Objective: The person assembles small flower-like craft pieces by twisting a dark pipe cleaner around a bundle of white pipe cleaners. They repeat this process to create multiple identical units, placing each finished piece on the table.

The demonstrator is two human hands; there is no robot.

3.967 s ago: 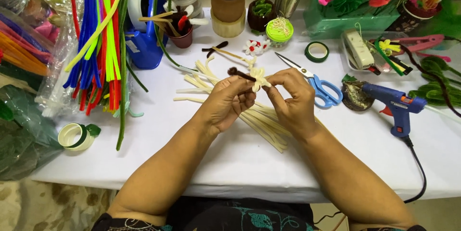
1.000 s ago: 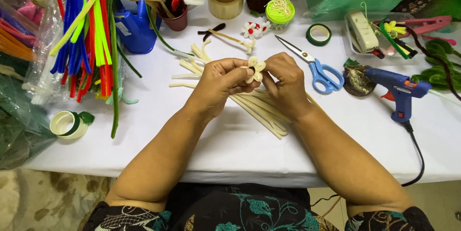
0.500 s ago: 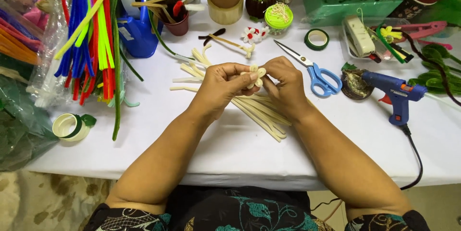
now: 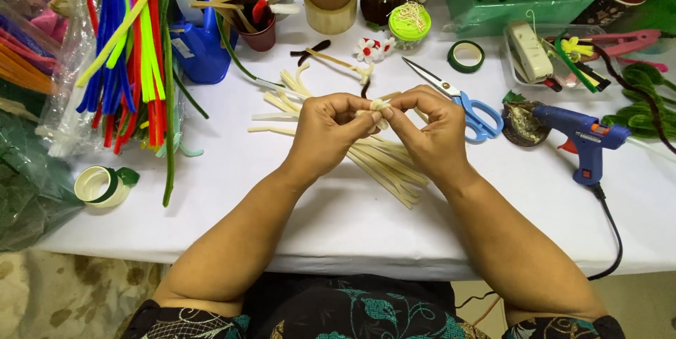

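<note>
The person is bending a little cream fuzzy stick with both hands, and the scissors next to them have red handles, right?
Not quite: the scissors have blue handles, as the head view shows. Both the left hand and right hand do pinch the cream fuzzy stick.

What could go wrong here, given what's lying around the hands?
1. Both hands, left hand and right hand, pinch one small cream flower; a slip could undo its shape.
2. The scissors lie open just beyond the right hand, so a sideways move might catch the blades.
3. The glue gun sits near the right arm with its cord hanging over the table edge; a snag could drag it off.
</note>
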